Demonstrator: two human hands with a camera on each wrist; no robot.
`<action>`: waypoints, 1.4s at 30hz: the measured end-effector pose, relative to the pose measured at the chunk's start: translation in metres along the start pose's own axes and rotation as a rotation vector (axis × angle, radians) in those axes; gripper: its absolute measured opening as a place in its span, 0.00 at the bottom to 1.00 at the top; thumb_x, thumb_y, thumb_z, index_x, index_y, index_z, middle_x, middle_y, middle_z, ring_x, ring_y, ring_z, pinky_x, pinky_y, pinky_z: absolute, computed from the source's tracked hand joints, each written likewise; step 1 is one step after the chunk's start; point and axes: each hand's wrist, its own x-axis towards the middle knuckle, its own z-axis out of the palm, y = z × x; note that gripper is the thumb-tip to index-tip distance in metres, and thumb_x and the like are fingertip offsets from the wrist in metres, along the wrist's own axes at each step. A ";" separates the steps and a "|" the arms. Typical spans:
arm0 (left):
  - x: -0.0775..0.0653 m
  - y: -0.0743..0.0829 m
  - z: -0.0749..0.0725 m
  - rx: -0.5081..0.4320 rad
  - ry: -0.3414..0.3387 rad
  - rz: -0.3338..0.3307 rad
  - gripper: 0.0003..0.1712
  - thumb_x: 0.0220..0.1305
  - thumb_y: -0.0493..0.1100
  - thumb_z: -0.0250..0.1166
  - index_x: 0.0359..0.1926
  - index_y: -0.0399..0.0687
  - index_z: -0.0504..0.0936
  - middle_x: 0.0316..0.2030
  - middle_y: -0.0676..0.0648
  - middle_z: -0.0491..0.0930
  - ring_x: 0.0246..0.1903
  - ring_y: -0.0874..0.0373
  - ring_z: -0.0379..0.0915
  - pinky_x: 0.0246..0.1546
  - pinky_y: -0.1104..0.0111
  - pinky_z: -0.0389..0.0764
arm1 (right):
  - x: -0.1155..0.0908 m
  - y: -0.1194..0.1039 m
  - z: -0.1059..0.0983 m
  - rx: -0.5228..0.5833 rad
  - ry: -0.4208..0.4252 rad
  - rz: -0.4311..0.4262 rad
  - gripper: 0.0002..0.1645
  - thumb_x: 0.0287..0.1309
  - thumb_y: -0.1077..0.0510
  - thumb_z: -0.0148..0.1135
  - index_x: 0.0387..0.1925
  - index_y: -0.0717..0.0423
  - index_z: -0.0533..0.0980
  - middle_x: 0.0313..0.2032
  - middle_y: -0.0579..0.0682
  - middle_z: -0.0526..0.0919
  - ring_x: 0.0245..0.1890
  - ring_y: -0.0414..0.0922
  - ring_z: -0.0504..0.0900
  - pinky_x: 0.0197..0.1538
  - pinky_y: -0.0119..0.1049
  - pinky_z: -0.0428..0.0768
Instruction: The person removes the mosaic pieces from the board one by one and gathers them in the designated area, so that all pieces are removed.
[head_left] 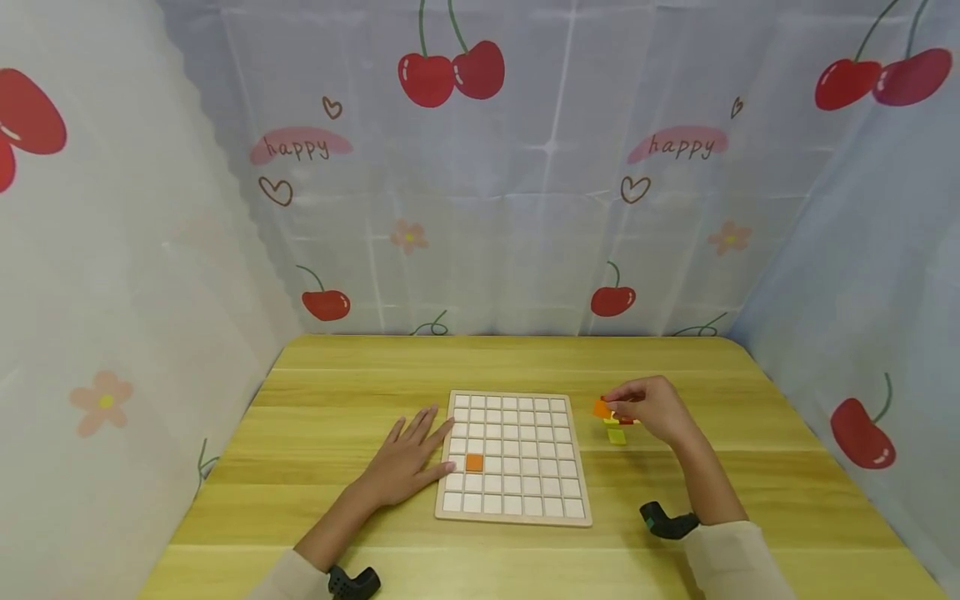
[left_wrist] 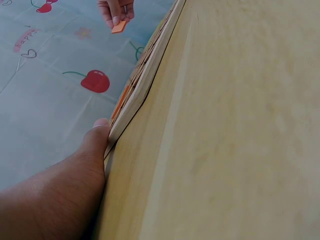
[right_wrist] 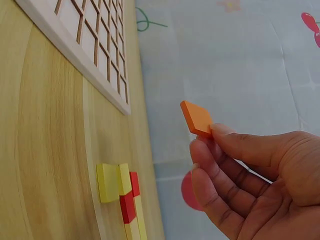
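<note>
Between thumb and fingertips my right hand point(head_left: 651, 407) pinches an orange square tile point(right_wrist: 198, 119), raised above the table to the right of the board. Under it lies a small group of yellow and red tiles point(right_wrist: 128, 206). My left hand point(head_left: 408, 461) lies with fingers spread at the left edge of the wooden grid board point(head_left: 517, 520), its thumb and a fingertip on the frame. One orange tile point(head_left: 474, 462) sits in the board's second column from the left, in the lower half; the other squares look pale.
The board lies flat on a wood-grain table point(head_left: 360, 367). A curtain point(head_left: 510, 250) printed with cherries hangs behind the table and along both sides. Dark wrist devices point(head_left: 667, 522) are strapped at both sleeves.
</note>
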 end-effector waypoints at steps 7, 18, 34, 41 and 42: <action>0.001 -0.003 0.000 0.013 0.002 0.002 0.44 0.75 0.71 0.44 0.82 0.57 0.49 0.80 0.40 0.42 0.79 0.43 0.37 0.74 0.40 0.41 | 0.001 0.011 -0.008 -0.058 0.013 0.030 0.09 0.65 0.64 0.66 0.43 0.66 0.86 0.41 0.59 0.87 0.37 0.55 0.86 0.42 0.50 0.85; 0.003 -0.003 -0.003 0.015 0.002 0.003 0.44 0.75 0.70 0.45 0.82 0.56 0.49 0.80 0.39 0.42 0.79 0.43 0.37 0.74 0.40 0.40 | 0.004 0.025 -0.017 -0.085 0.017 0.071 0.10 0.65 0.64 0.67 0.43 0.68 0.85 0.42 0.61 0.86 0.37 0.51 0.85 0.45 0.51 0.86; 0.001 -0.003 -0.001 0.004 -0.006 -0.001 0.44 0.75 0.70 0.45 0.82 0.57 0.49 0.80 0.40 0.42 0.79 0.44 0.36 0.74 0.40 0.40 | -0.003 0.041 -0.028 -0.028 -0.032 0.143 0.11 0.64 0.65 0.67 0.41 0.73 0.83 0.34 0.56 0.87 0.34 0.53 0.86 0.41 0.45 0.86; 0.000 -0.002 0.000 -0.005 -0.002 0.003 0.44 0.75 0.70 0.46 0.82 0.56 0.49 0.80 0.40 0.42 0.79 0.44 0.37 0.74 0.40 0.40 | -0.004 0.045 -0.030 -0.068 -0.065 0.177 0.09 0.63 0.66 0.67 0.40 0.72 0.84 0.36 0.57 0.87 0.34 0.51 0.86 0.41 0.45 0.86; 0.000 -0.002 0.000 -0.005 0.000 0.003 0.44 0.75 0.70 0.46 0.82 0.56 0.49 0.80 0.39 0.42 0.79 0.44 0.37 0.74 0.40 0.41 | -0.003 0.046 -0.030 -0.075 -0.072 0.178 0.09 0.63 0.66 0.67 0.40 0.72 0.84 0.36 0.56 0.87 0.34 0.51 0.86 0.41 0.45 0.86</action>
